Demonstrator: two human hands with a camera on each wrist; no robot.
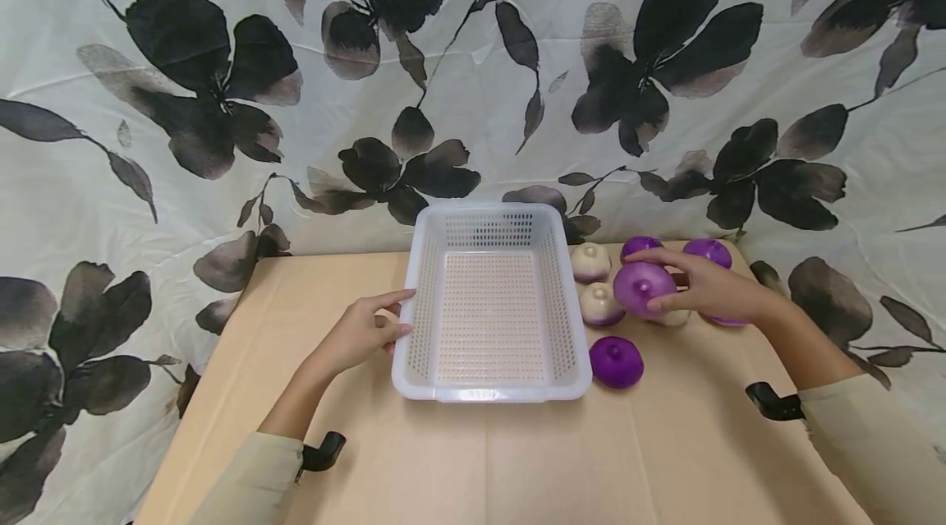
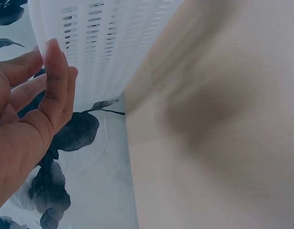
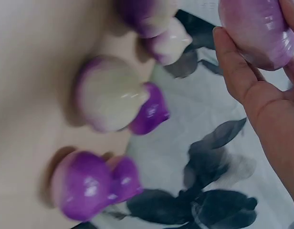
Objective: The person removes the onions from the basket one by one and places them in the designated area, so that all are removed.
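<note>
A white plastic basket with slotted walls stands on the table in the head view, its inside bare. At its left rim, my left hand holds the edge between fingers and thumb; the left wrist view shows those fingers against the rim. My right hand grips a light purple onion above the other onions, right of the basket. In the right wrist view, the held onion is raised off the table, fingers and thumb around its sides.
Two white-and-purple onions sit along the basket's right side, with a dark purple onion in front of them. More purple onions lie behind and under my right hand. A floral cloth hangs behind the table.
</note>
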